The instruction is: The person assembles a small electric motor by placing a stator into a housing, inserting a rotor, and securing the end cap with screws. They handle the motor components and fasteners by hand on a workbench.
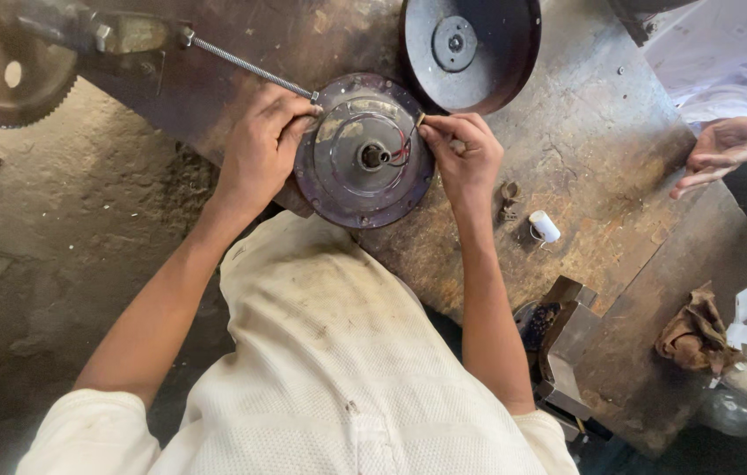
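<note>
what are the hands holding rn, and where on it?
Left hand grips the round motor housing by its left rim. Right hand pinches something small at the right rim, by the thin wires; cannot tell exactly what.

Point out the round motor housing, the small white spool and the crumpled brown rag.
round motor housing [364,189]: head view, on its lower flat face.
small white spool [545,226]: head view, on its side.
crumpled brown rag [694,334]: head view, on its middle folds.
</note>
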